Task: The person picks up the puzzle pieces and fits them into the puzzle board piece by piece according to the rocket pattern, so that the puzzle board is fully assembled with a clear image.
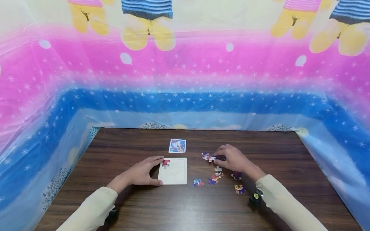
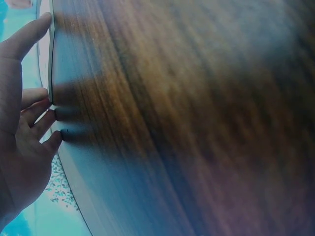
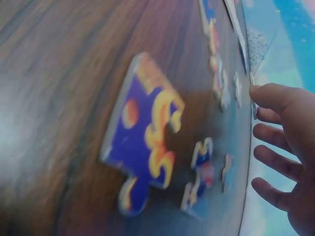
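A white square puzzle tray (image 1: 174, 173) lies on the table with a red puzzle piece (image 1: 166, 163) in its upper left corner. My left hand (image 1: 144, 172) rests against the tray's left side, thumb at the lower corner and extended fingers at the upper one. Farther right, my right hand (image 1: 234, 158) pinches a puzzle piece (image 3: 254, 98) between thumb and index finger, low over the table; the fingers partly hide it. Next to those fingertips lies another puzzle piece (image 1: 205, 156). In the right wrist view, a purple and yellow puzzle piece (image 3: 142, 132) looms close and blurred.
A small picture card (image 1: 177, 146) lies behind the tray. Loose pieces lie between tray and right forearm, among them a blue and red one (image 1: 198, 183) and a purple one (image 1: 237, 175). A printed cloth (image 1: 185, 102) hangs around the wooden table (image 1: 162, 211).
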A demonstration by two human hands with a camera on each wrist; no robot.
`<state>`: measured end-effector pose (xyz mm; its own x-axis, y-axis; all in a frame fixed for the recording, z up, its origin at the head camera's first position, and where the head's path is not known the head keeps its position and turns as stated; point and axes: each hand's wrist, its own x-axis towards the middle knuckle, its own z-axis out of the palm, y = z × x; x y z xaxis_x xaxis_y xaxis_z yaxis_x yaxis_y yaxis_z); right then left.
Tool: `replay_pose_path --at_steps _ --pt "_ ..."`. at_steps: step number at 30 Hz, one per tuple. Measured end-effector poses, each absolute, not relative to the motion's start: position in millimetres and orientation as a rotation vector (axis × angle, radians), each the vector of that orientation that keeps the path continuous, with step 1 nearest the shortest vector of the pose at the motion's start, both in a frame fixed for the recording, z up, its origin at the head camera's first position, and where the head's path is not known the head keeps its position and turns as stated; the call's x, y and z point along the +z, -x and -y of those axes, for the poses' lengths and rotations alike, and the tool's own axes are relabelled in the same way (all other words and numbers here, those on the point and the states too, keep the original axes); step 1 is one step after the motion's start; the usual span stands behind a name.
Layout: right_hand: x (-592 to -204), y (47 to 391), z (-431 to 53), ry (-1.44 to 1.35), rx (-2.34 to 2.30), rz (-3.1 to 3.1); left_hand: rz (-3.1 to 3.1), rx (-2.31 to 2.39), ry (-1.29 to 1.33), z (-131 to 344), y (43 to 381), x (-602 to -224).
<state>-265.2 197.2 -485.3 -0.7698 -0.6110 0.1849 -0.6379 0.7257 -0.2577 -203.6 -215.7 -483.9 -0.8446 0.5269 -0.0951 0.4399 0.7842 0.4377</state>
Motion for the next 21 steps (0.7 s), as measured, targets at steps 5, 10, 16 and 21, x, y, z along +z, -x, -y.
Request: replay_pose_path --at_steps 5,10,16,21 --pt "-480.2 263.6 -184.6 -1.051 0.499 2.826 -2.77 0.591 -0.76 216.4 204.1 -485.4" --pt "-480.4 263.7 -167.1 -1.066 0.497 2.821 -2.764 0.594 -0.754 216.2 203.6 -485.0" --pt "-478.4 263.6 -140.6 -1.134 0.518 2.749 -2.764 0.599 -0.768 216.5 202.7 -483.4" --pt "-476.1 262.1 -117.9 -1.211 0.521 2.729 -2.765 0.599 -0.774 216.2 202.5 -482.5"
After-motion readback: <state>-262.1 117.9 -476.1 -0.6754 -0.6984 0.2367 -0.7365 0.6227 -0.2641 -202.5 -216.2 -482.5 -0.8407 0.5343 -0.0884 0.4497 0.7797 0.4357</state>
